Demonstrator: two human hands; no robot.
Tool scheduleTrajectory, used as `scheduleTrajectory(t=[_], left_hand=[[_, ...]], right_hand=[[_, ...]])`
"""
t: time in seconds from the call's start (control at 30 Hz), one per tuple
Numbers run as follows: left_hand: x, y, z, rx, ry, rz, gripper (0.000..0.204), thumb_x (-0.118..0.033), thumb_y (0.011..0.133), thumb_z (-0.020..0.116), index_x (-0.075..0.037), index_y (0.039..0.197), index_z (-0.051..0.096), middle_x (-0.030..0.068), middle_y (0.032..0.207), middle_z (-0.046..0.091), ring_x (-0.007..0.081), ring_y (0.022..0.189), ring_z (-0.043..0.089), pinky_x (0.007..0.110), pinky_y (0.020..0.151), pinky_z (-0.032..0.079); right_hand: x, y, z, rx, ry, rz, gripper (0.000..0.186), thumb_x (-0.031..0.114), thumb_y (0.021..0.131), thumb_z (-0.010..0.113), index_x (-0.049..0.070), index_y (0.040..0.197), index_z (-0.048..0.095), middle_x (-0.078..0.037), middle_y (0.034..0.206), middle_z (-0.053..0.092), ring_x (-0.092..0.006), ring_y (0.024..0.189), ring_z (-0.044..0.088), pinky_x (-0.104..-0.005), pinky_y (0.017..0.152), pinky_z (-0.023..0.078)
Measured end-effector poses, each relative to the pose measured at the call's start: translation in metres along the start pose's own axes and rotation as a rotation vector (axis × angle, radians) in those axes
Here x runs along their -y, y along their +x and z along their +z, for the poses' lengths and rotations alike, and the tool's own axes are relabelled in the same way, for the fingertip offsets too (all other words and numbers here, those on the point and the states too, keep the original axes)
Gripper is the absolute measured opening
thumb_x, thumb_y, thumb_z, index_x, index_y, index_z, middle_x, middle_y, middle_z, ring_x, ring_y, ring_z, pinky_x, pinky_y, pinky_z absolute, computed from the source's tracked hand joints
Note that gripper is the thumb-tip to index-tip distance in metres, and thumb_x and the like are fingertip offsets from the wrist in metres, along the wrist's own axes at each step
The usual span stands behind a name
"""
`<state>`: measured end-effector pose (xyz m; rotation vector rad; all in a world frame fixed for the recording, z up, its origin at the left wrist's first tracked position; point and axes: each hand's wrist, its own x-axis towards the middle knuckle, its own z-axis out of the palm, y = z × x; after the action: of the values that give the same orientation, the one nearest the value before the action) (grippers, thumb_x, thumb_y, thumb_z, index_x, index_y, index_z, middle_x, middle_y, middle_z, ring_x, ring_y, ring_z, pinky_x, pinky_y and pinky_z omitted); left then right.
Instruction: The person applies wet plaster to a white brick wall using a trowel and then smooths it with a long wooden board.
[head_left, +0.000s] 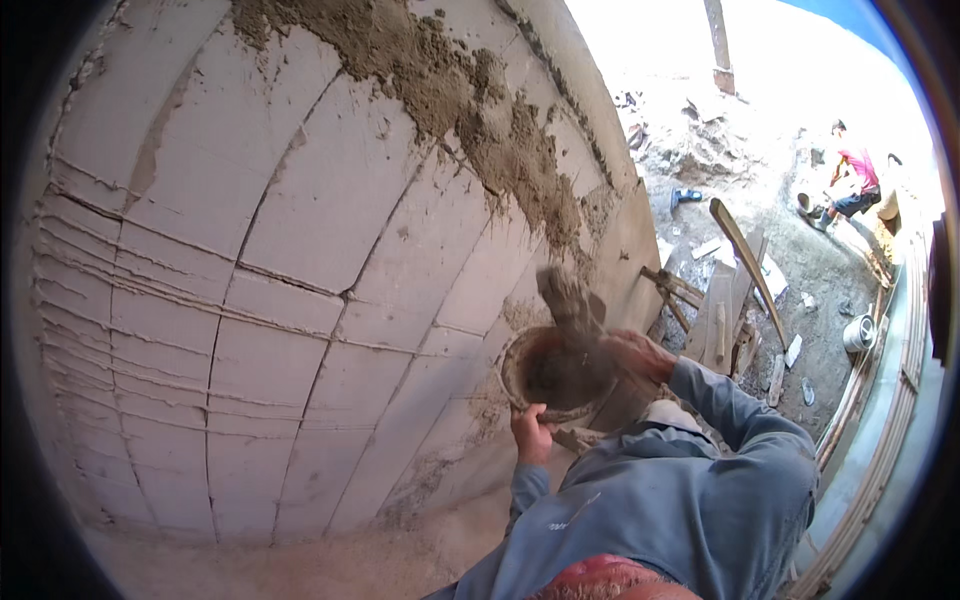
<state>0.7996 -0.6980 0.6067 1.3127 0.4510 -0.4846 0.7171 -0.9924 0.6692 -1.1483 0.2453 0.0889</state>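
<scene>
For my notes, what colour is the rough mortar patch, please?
The mortar patch is greyish brown, clearest in the head view.

Smooth, matt wall [310, 215] with rough, grainy mortar [430, 90]
Beside this wall, your bucket [509, 376] looks dull and dusty, your shirt [650, 490] is matt cloth; right of the wall, the planks [717, 315] are wooden.

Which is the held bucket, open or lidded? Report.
Open: no lid covers the bucket; its dark inside shows. How full, I cannot tell.
</scene>
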Motion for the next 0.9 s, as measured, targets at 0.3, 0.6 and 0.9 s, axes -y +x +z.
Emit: scheduleTrajectory(t=[0.3, 0.6, 0.9], left_hand=[[-0.012, -0.063, -0.088, -0.236, 0.202, 0.185, 0.065, 0.001, 0.067, 0.060, -0.016, 0.130, 0.054, 0.0036, 0.097, 0.060, 0.0213, 0.074, 0.061, 0.034, 0.051, 0.051], [-0.001, -0.094, -0.180, -0.396, 0.209, 0.112, 0.071, 0.002, 0.065, 0.057, -0.017, 0.134, 0.053, 0.0066, 0.116, 0.060, 0.0227, 0.089, 0.062, 0.033, 0.050, 0.052], [-0.011, -0.123, -0.195, -0.192, 0.406, 0.504, 0.060, 0.002, 0.071, 0.057, -0.009, 0.131, 0.054, 0.0083, 0.114, 0.060, 0.0231, 0.089, 0.064, 0.037, 0.067, 0.061]], right_hand=[[0.230, 0.072, 0.020, -0.670, -0.021, -1.045, 0.032, 0.025, 0.096, 0.067, 0.005, 0.117, 0.056, -0.003, 0.077, 0.057, -0.0111, 0.060, 0.054, -0.0275, 0.051, 0.043], [0.217, 0.244, 0.060, -0.888, -0.756, -0.753, 0.029, 0.033, 0.108, 0.044, 0.007, 0.103, 0.055, -0.008, 0.109, 0.058, -0.0202, 0.095, 0.059, -0.0414, 0.082, 0.052], [-0.060, 0.038, 0.146, 0.403, -0.978, -0.321, 0.035, 0.037, 0.094, 0.061, 0.008, 0.113, 0.057, -0.019, 0.093, 0.064, -0.0397, 0.086, 0.065, -0.0496, 0.074, 0.051]])
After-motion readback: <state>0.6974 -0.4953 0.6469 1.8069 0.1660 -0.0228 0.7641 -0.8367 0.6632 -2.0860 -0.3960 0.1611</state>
